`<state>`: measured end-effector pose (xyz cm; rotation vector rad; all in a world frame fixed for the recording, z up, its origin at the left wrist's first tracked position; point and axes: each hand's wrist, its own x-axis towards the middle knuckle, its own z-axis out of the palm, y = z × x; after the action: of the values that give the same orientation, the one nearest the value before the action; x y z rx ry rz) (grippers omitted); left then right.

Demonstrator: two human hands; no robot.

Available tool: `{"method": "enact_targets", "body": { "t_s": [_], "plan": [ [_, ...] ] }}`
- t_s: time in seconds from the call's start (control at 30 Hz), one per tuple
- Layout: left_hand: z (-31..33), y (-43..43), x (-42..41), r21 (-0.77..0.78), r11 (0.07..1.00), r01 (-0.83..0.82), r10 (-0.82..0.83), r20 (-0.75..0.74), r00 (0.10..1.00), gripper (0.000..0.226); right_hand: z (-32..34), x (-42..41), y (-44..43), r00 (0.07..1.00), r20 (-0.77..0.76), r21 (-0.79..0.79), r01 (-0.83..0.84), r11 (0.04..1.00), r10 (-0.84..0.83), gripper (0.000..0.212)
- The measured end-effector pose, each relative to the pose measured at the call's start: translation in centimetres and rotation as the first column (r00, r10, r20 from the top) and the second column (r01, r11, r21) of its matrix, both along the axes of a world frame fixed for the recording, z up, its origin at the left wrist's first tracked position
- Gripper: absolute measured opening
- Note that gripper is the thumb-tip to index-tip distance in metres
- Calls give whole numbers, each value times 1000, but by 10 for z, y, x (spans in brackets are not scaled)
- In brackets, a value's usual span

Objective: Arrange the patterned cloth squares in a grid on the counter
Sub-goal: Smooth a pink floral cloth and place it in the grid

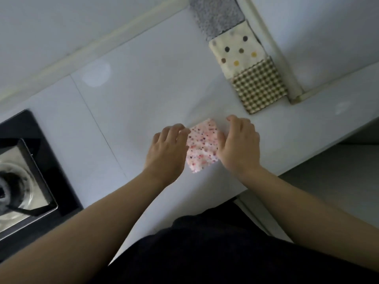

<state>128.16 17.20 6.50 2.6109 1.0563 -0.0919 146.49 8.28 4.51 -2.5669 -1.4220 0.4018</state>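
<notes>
A pink speckled cloth square (202,145) lies flat on the white counter (133,99) near its front edge. My left hand (167,149) touches its left side with spread fingers. My right hand (239,144) rests on its right side and covers that edge. Three more squares lie in a row along the back right wall: a grey fuzzy one (217,15), a cream one with brown and yellow dots (238,51), and a brown-and-cream checked one (259,86). They touch edge to edge.
A black gas hob with a metal burner (22,181) occupies the left side of the counter. A pale pipe (274,48) runs along the wall beside the row. The counter's edge (307,158) drops off at the right.
</notes>
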Motion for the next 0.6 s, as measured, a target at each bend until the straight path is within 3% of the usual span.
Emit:
{"method": "enact_targets", "body": {
  "t_s": [0.1,0.23,0.4,0.6],
  "plan": [
    [-4,15,21,-40,964,262,-263,-12,965,55,-2,-10,-8,991,-11,86,-132,987,134,26],
    [-14,38,42,-163,910,382,-399,-89,913,56,-22,-15,-20,948,30,69,-319,945,317,14],
    [-16,44,64,-152,803,576,-589,-62,806,58,-33,12,-31,973,70,36,-222,974,219,22],
    [-16,31,138,-59,645,762,-764,-52,643,52,-39,70,-67,983,184,129,-42,991,18,15]
  ]
}}
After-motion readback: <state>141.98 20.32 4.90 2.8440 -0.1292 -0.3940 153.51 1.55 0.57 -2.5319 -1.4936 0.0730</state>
